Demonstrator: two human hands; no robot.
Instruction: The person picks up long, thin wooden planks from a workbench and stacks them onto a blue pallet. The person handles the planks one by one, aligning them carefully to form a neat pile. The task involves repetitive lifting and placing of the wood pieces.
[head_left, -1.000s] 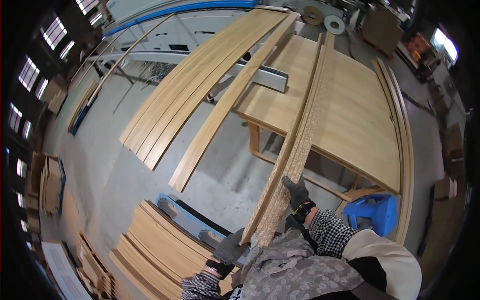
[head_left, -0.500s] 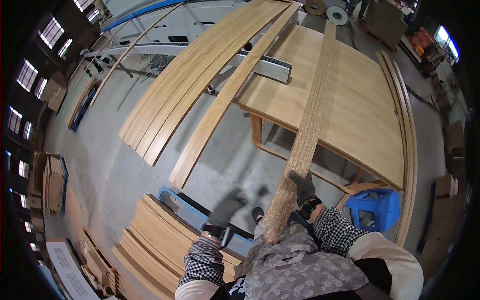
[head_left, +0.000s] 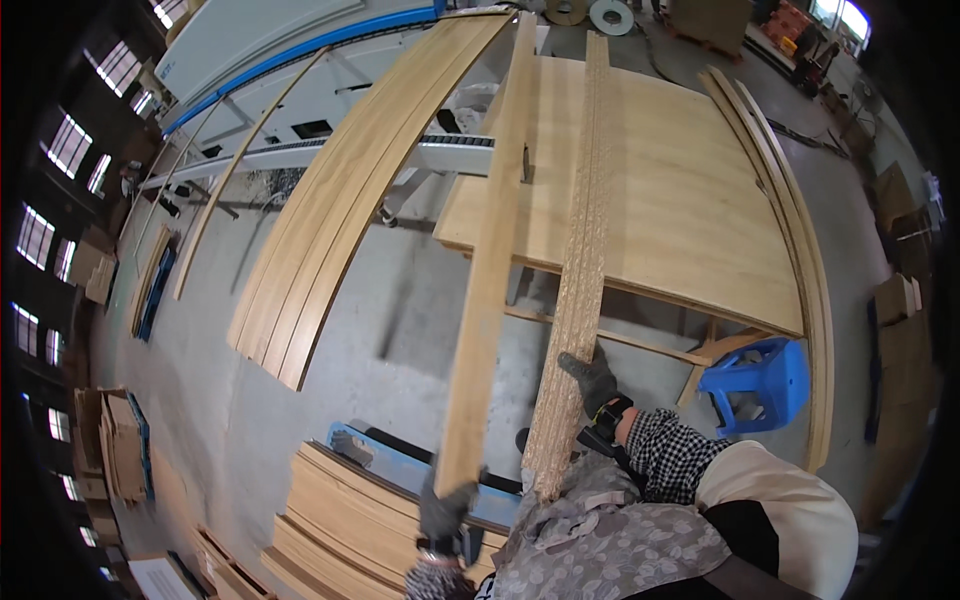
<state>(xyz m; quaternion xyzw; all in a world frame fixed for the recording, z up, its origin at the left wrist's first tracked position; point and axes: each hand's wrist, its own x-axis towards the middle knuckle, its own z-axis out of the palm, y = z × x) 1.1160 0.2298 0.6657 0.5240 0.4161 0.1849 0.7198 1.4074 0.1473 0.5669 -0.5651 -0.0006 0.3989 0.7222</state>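
My left hand (head_left: 447, 512), in a dark grey glove, is closed around the near end of a long wood-grain plank (head_left: 487, 300). That plank runs away from me, its far end by the machine. My right hand (head_left: 592, 380), also gloved, grips the side of a bundle of long speckled strips (head_left: 580, 240), seemingly boards standing on edge. The near end of the bundle rests against my patterned apron (head_left: 610, 540), and its far part lies on a wooden table (head_left: 690, 200). Several wood-grain planks (head_left: 345, 210) lie side by side across the machine's rail, left of the held plank.
A white machine (head_left: 290, 60) with a blue edge stands at the far left. Stacked planks (head_left: 350, 510) lie at lower left beside a blue pallet (head_left: 400, 455). Long strips (head_left: 775, 210) line the table's right side, near a blue plastic stool (head_left: 757, 385).
My left hand has taken hold of the nearest separate plank, which has swung right and toward me, over the table edge. My right hand stays on the speckled bundle. The view has shifted.
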